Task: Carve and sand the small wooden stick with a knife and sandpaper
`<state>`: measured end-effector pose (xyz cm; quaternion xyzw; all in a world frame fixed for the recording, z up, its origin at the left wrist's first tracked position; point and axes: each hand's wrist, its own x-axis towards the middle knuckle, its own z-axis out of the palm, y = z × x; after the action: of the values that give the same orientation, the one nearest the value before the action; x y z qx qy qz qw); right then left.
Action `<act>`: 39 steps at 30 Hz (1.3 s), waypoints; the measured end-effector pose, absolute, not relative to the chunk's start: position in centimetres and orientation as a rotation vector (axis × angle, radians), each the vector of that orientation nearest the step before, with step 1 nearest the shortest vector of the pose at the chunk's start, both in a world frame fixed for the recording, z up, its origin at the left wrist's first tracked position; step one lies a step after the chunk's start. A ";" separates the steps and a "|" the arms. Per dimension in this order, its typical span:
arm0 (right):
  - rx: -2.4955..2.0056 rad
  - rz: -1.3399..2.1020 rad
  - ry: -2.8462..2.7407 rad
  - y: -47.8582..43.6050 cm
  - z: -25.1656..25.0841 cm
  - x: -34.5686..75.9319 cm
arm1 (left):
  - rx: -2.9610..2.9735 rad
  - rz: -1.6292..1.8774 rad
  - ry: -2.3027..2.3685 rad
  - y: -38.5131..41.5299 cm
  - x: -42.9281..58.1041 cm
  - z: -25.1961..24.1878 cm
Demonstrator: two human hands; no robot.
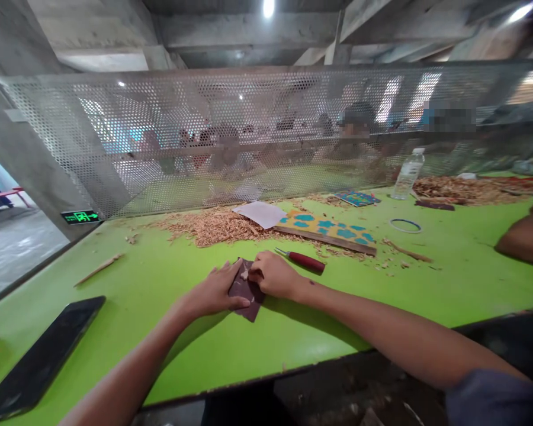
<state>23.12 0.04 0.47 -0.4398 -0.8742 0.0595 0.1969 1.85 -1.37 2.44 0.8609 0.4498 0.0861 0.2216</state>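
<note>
The left hand [211, 291] and right hand [273, 275] pinch folded dark sandpaper [247, 305] in their fingers on a green bench [115, 337], a red-handled carving knife [306, 261] just beside.

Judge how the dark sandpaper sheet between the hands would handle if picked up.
The sandpaper sheet is likely floppy, as it looks thin beyond the left hand and right hand. It should be light, and its gritty face probably grips rather than slips.
</note>
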 end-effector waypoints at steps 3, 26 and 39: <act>-1.319 0.113 -2.417 0.0 0.4 22.9 | 2.374 0.205 1.272 -1.3 1.9 2.5; -1.314 0.311 -2.265 -0.5 0.4 22.4 | 2.404 0.199 1.280 -0.5 1.4 1.3; -1.314 0.304 -2.288 -0.6 0.5 22.3 | 2.399 0.140 1.278 -0.7 1.5 1.5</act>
<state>22.32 -0.59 0.54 -0.4804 -0.8361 0.1110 0.2406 1.53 -0.71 1.54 0.8621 0.4592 0.0503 0.2082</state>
